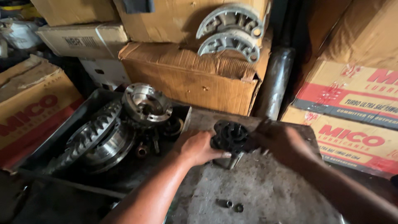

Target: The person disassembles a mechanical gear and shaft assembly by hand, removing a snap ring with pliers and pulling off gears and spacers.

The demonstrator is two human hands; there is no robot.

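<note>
Black, greasy flanged casting (230,137), ringed with round holes, stands near the far edge of the grey worktop (265,191). Left hand (197,147) and right hand (282,141) grip it from either side, fingers closed around it. Two small nuts (233,205) lie on open worktop nearer the person; tray of gears (99,132) borders left, cardboard boxes (352,95) right.

Two bare forearms enter from the bottom of the frame, with no sleeves, gloves, watch or rings showing. The left hand (197,147) looks smeared with grease at the knuckles; the right hand (282,143), right of centre, is darkened by grime and shadow.
</note>
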